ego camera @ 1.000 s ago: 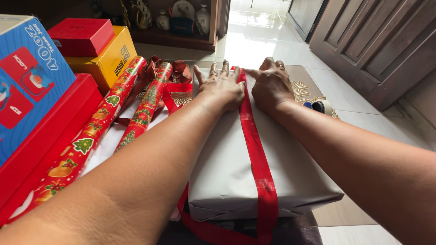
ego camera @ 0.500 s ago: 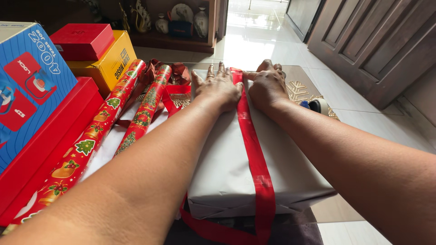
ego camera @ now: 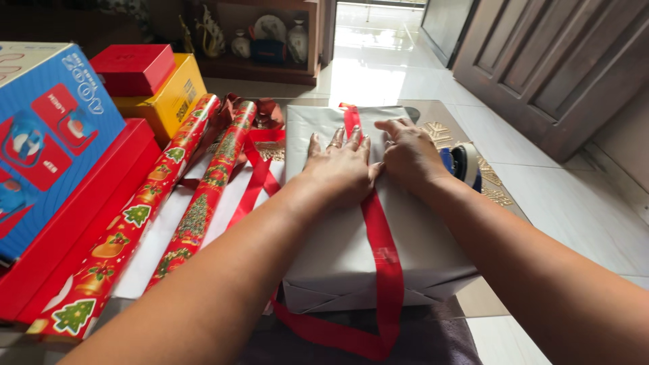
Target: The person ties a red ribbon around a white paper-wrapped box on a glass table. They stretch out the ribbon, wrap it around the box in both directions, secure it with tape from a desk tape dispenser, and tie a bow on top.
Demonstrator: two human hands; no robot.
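Bright daylight, glare on floor tiles [ego camera: 378, 64], sharp focus.

Grey-wrapped box [ego camera: 338, 236] — red ribbon [ego camera: 382, 243] lengthwise

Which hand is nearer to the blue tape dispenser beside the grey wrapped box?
The right hand. It rests on the grey wrapped box just left of the blue tape dispenser; the left hand lies farther away, across the red ribbon.
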